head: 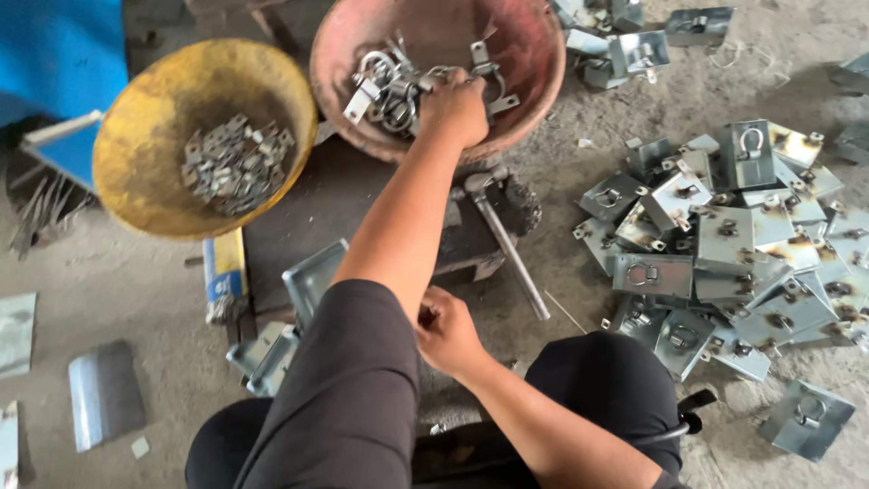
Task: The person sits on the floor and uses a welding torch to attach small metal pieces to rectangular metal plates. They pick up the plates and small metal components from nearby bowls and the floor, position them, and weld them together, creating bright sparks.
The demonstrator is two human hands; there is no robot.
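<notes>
My left hand [455, 107] reaches far forward into a red bowl [534, 54]. Its fingers curl down into a heap of shiny metal ring pieces [385, 86] and close on some of them. My right hand [448, 335] stays close to my body, beside my left upper arm in its dark sleeve. Its fingers are curled shut, and the sleeve hides whether anything lies in them. A bent grey metal plate [308, 276] stands just left of my left arm.
A yellow bowl [145, 195] of small metal bits sits to the left of the red one. A hammer [507, 244] lies on a dark block [362, 199]. Several grey plates with rings [724, 244] are heaped at the right. Loose plates [104, 394] lie at the left.
</notes>
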